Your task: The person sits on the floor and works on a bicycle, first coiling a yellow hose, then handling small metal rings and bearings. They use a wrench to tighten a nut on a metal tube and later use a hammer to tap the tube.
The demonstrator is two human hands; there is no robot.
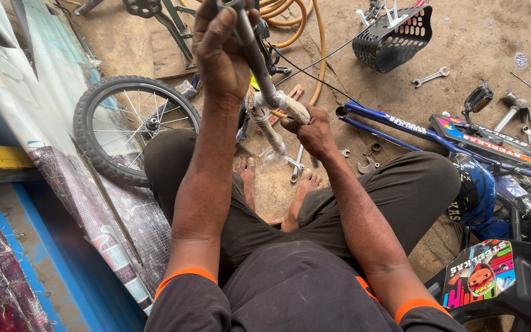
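Left hand (pixel 219 52): I see it clenched high on the grey metal handlebar tube (pixel 254 56).
Right hand (pixel 311 129): fingers pinched round the tube's white-wrapped lower end (pixel 287 106), just below the left.
Done: small spoked wheel with black tyre (pixel 131 126) lies off, left of my arms.
Left: blue bicycle frame (pixel 401 132) (right of hands) lies unassembled; silver spanners (pixel 430 77) lie scattered beyond.

Two hands, left (pixel 219 52) and right (pixel 312 132), and two bare feet (pixel 305 184). One small spoked bicycle wheel (pixel 131 126), one black plastic basket (pixel 394 38), one blue bicycle frame (pixel 401 126), one yellow hose (pixel 302 18). At least three spanners (pixel 431 77) on the ground.
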